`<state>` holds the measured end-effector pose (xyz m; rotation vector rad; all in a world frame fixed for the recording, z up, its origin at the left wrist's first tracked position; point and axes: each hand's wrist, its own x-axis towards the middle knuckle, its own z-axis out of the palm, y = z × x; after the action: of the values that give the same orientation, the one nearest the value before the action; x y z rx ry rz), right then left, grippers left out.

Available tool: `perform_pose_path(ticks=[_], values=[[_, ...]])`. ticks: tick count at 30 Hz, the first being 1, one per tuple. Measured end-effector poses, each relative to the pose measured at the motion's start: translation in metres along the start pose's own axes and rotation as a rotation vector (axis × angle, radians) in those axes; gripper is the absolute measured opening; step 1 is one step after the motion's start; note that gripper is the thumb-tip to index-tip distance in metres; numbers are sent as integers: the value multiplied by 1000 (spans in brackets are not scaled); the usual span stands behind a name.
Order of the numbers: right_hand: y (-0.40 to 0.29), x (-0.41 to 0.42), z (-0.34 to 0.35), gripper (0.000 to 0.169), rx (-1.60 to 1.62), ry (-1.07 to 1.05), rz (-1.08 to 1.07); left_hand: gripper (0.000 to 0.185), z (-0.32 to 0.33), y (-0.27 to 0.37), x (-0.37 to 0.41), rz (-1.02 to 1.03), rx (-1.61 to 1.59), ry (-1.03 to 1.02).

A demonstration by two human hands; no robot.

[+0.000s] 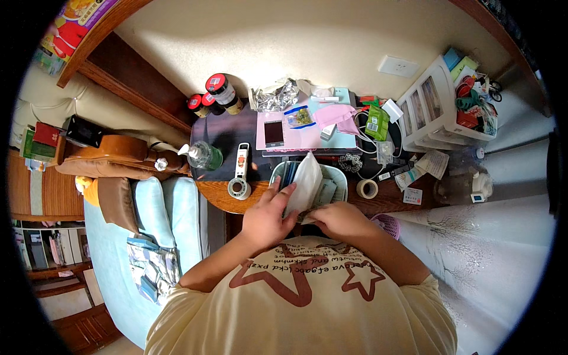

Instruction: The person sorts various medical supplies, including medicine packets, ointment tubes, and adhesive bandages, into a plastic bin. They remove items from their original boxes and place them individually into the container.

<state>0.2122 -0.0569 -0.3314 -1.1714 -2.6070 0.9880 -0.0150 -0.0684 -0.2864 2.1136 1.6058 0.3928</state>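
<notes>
A pale blue-green basket sits at the table's front edge, before my chest. A white packet stands tilted in it, with thin dark blue items to its left and a grey-green packet to its right. My left hand reaches over the basket's near left side, fingers apart, index fingertip against the white packet. My right hand is at the basket's near side, fingers bent together by a small brownish edge. Whether they grip it is hidden.
Left of the basket are a handheld white device and a pump bottle. A tape roll lies to the right. Behind are a pink folder, crumpled foil and red-lidded jars. White drawers stand at right.
</notes>
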Motion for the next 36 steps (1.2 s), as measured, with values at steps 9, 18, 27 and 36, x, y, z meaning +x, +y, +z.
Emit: perform_pose_path(ticks=[9, 18, 27, 36], values=[[0, -25, -67, 23, 32, 463, 177, 51, -18, 2, 16, 87, 209, 145], [38, 9, -32, 19, -280, 591, 147, 47, 41, 50, 46, 857, 1166, -123], [44, 18, -30, 13, -333, 591, 113, 39, 89, 42, 82, 629, 1051, -788], [45, 34, -25, 11, -279, 541, 95, 38, 112, 28, 81, 397, 1004, -853]])
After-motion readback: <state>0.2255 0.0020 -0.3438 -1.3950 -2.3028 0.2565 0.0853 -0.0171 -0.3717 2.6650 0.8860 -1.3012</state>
